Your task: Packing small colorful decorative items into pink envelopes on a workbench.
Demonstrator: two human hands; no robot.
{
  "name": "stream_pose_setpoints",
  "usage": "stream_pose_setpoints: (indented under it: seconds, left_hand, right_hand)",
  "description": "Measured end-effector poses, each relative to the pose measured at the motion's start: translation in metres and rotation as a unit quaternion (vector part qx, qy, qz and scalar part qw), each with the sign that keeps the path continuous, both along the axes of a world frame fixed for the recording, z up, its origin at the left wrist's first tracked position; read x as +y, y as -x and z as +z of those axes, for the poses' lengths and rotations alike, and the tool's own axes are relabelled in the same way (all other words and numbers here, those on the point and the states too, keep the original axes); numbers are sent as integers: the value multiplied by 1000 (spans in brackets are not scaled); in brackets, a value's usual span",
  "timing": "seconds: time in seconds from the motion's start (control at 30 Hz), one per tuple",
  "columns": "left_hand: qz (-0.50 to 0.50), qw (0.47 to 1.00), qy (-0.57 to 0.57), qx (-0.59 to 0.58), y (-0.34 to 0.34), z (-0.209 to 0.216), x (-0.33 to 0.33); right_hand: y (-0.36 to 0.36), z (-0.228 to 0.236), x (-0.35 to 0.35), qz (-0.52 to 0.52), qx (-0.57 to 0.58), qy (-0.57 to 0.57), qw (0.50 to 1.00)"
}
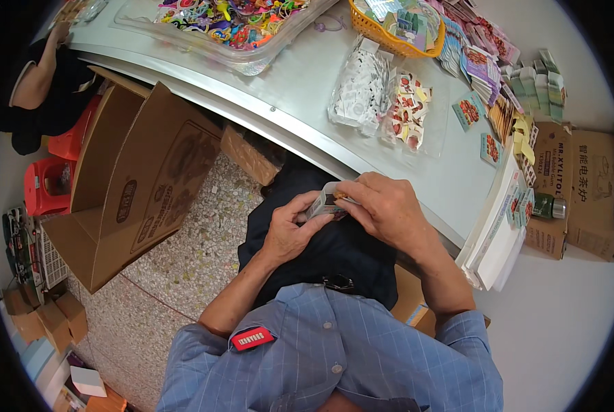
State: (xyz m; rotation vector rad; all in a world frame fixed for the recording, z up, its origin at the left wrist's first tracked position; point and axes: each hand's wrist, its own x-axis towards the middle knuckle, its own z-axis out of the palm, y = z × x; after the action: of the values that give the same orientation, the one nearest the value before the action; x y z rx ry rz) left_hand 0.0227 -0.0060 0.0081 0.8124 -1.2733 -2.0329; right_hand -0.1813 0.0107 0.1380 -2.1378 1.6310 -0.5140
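Observation:
Above my lap, my left hand (292, 226) grips a small clear box or packet (315, 204), with the thumb on its near side and the fingers behind. My right hand (392, 206) is at the box's opening, thumb and fingers pinched together. Between those fingertips shows a small brown-orange piece (340, 196), too small to name and partly inside the box. Something dark pink is just visible below the piece, mostly covered by my fingers. Both hands are in front of the table edge.
On the white table (286, 103) stand a clear bin (265, 58) of colourful small toys, a yellow basket (389, 38) of packets, a bag (362, 89) of black-and-white packets and a tray of picture pieces (410, 113). Stacked cards (482, 72) lie right. An open carton (149, 178) stands left, near another person's arm (39, 75).

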Motion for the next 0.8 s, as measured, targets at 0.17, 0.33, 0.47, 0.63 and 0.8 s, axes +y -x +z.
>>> stream_pose_setpoints:
  seconds: [0.17,0.33,0.47,0.63,0.8]
  left_hand:
    - [0,1000,1,8,-1,-3,1]
    - [2,1000,15,13,0,0,0]
    - [4,1000,14,10,-1,-2,0]
    - [25,1000,11,15,-1,-2,1]
    - [-12,999,-28,-11,-16,2,-8]
  right_hand:
    - [-5,-9,5,-18,5,47,999]
    - [4,-15,9,-10,-67,1,998]
    - [0,-7,8,-21,-104,18,994]
    - [15,-12,24,-222,-241,-33,944]
    - [3,-40,38,-274,-478,-271,789]
